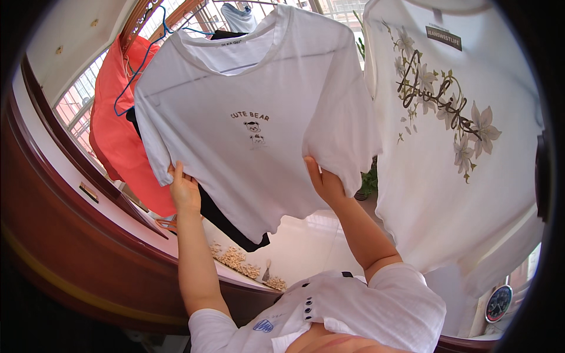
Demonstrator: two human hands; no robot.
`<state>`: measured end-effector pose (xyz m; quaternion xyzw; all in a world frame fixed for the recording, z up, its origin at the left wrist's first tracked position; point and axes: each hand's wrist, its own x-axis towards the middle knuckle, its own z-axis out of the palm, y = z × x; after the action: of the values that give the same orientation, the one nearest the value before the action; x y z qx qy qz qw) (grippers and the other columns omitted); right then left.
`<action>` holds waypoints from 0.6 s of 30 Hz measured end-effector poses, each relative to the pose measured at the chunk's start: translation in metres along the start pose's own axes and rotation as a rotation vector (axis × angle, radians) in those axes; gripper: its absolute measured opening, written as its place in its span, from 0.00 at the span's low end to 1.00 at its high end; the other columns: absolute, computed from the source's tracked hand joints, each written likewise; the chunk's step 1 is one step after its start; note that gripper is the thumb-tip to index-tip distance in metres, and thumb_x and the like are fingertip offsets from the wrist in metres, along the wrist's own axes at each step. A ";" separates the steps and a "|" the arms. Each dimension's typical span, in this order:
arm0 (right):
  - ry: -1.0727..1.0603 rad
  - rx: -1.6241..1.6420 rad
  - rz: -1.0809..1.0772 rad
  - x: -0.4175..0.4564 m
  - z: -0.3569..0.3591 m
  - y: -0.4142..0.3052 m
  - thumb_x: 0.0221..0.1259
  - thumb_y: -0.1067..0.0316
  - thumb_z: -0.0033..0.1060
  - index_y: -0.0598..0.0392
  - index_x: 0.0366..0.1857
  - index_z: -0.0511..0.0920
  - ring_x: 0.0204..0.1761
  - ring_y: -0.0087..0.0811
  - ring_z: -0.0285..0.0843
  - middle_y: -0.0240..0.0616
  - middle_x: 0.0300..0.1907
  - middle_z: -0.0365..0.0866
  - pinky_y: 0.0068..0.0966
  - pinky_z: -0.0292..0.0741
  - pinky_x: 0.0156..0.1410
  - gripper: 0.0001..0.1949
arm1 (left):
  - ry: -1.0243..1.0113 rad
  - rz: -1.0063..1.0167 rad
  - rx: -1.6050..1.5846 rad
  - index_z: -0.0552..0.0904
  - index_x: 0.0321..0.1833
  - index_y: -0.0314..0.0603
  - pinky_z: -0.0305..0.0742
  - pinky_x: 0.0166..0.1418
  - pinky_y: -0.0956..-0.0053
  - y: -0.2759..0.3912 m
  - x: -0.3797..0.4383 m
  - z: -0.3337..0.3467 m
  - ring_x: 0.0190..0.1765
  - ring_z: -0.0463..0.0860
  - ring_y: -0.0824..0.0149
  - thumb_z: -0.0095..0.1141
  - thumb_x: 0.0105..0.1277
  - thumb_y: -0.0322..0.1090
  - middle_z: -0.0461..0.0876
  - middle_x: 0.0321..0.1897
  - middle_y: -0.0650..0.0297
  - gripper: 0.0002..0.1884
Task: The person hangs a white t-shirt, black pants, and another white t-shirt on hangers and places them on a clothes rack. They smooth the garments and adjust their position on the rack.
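Observation:
A white T-shirt (273, 172) with a small bear print hangs in front of me, and the line of a hanger shows through its shoulders. At the left sleeve and side edge, my left hand (184, 189) pinches the fabric. My right hand (326, 183) grips the opposite side of the shirt just below the sleeve, its fingers partly hidden by cloth. Right of it hangs a larger white T-shirt (423, 185) printed with flowers and lettering. A black garment (234, 225) shows behind the bear shirt's lower edge.
Coral-red clothing (119, 132) and a blue hanger (143, 66) are at the left. A light blue garment (239, 18) hangs farther back by barred windows. On the pale floor (304, 238) lie heaps of tan pieces (238, 260). A potted plant (368, 183) and a round dial (499, 303) stand right.

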<state>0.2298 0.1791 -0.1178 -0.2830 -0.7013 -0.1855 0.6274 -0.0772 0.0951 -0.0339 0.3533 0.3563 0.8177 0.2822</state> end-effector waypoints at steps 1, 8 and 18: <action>-0.023 0.033 0.022 0.003 -0.001 -0.003 0.59 0.63 0.56 0.62 0.39 0.77 0.38 0.42 0.77 0.44 0.36 0.79 0.33 0.71 0.44 0.12 | -0.018 0.014 0.000 0.60 0.64 0.48 0.61 0.62 0.66 0.000 -0.001 0.000 0.58 0.67 0.65 0.49 0.67 0.36 0.67 0.57 0.62 0.23; -0.145 0.276 0.357 0.015 -0.007 -0.014 0.60 0.59 0.55 0.63 0.41 0.76 0.42 0.42 0.76 0.46 0.39 0.79 0.31 0.70 0.48 0.15 | -0.008 0.020 0.035 0.57 0.66 0.47 0.61 0.63 0.66 0.003 -0.006 0.005 0.59 0.66 0.65 0.48 0.67 0.36 0.65 0.58 0.62 0.26; 0.311 1.176 1.222 0.011 0.014 0.030 0.67 0.59 0.46 0.53 0.40 0.71 0.25 0.11 0.55 0.19 0.25 0.63 0.11 0.54 0.29 0.09 | 0.076 0.082 0.010 0.59 0.66 0.43 0.60 0.65 0.66 0.007 0.004 -0.019 0.62 0.64 0.63 0.45 0.68 0.34 0.64 0.60 0.60 0.24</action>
<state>0.2372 0.2123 -0.1120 -0.2113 -0.3145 0.5411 0.7507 -0.0957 0.0871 -0.0360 0.3375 0.3563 0.8396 0.2330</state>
